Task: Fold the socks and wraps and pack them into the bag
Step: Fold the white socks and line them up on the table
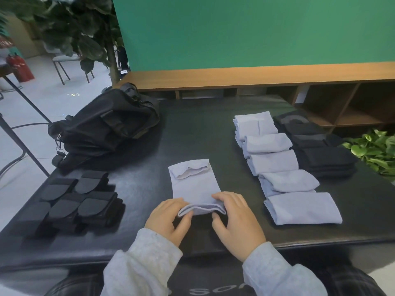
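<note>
Both your hands pinch the near end of a light blue sock at the table's front edge.

Your left hand (168,218) grips the sock's (195,186) folded near edge with thumb under and fingers curled over it; your right hand (235,218) does the same at the other corner, both grey sleeves (147,261) reaching in from below. That sock lies flat on the black table (192,129), its cuff opening pointing away from you. To your right runs a row of folded blue socks (275,163), with folded black socks (320,150) beside it near the table's right edge. Black wraps (79,201), possibly stacked, sit to your left. Farther back on the left, the black bag (106,124) overhangs the corner. Bare tabletop lies between the sock's cuff and the far edge.
</note>
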Demonstrator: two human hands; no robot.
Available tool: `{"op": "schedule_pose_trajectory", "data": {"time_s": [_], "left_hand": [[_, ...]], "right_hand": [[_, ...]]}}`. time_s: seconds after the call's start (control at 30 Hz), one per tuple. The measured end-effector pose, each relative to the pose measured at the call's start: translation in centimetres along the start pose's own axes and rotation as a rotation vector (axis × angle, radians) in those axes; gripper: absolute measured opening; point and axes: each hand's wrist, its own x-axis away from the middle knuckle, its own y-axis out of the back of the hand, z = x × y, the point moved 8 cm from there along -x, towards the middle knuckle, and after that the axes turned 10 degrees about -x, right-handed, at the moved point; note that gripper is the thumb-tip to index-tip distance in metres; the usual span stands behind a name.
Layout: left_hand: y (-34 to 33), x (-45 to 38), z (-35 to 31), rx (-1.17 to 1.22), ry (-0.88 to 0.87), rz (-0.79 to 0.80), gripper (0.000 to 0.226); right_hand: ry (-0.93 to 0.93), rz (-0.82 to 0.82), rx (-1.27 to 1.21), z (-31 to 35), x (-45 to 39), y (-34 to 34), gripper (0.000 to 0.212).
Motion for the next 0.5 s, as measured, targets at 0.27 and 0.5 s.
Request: {"op": "schedule_pose_trajectory", "data": {"time_s": [0.27,0.5], "left_hand": [[0.7,0.4,1.1,0.028,0.286,0.005,0.015],[0.4,0.3,2.0,-0.002,0.405,0.047,0.018]], "right_hand": [[-0.197,0.039,0.027,-0.9,-0.2,0.2,0.013],[-0.234,0.066,0.123,-0.8,-0.5,0.1,0.018]]}}
